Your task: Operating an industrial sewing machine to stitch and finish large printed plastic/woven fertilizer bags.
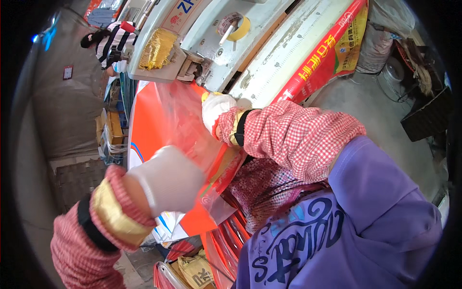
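While both your hands sit on the clear plastic liner, the orange woven sack lies flat under it, running from centre toward 7 o'clock. Your left hand, in a white glove, is at approx 8 o'clock of centre; fingers curled over the near edge of the liner and sack, gripping the film as far as I can see. A yellow cuff and red checked sleeve cover trail off to the lower left.

Your right hand, also in a white glove, is at approx 12 o'clock of centre, pressed on the far end of the liner right beside the machine head. Whether its fingers are closed on the film or just flat on it: can't tell, the hand is turned away. Its red-white checked sleeve crosses to 3 o'clock.

Above, at 12 o'clock, is the pale machine body w/ a yellow tape roll on top and a wad of yellow fibre at 11. A red and yellow printed sack lies along the bench at 1 o'clock. More folded sacks stack at 6. Another person in a striped top is small at 10–11 o'clock, hands not clear.
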Demonstrator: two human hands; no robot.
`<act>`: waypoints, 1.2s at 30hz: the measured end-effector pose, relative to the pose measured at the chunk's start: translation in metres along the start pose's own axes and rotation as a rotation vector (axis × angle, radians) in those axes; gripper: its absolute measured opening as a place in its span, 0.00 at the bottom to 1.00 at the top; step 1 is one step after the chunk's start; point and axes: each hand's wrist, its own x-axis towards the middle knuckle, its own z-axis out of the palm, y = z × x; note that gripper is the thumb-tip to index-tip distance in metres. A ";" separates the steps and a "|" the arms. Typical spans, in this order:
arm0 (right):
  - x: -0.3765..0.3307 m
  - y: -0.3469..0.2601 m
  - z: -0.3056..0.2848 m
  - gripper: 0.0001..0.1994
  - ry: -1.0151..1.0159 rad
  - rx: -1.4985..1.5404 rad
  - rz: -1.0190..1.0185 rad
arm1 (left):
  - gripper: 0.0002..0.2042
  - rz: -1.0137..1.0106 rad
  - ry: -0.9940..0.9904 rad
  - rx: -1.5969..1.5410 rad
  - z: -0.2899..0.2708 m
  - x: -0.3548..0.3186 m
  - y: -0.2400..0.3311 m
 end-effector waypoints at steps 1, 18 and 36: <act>0.006 0.001 0.001 0.14 -0.058 -0.019 -0.051 | 0.09 -0.119 -0.150 0.057 0.002 -0.012 -0.003; 0.052 -0.014 0.048 0.08 -0.409 0.228 0.182 | 0.16 -0.376 0.327 0.113 -0.030 -0.034 -0.077; 0.067 -0.025 0.072 0.07 -0.422 0.218 0.245 | 0.05 0.326 0.524 -0.095 -0.003 0.049 0.023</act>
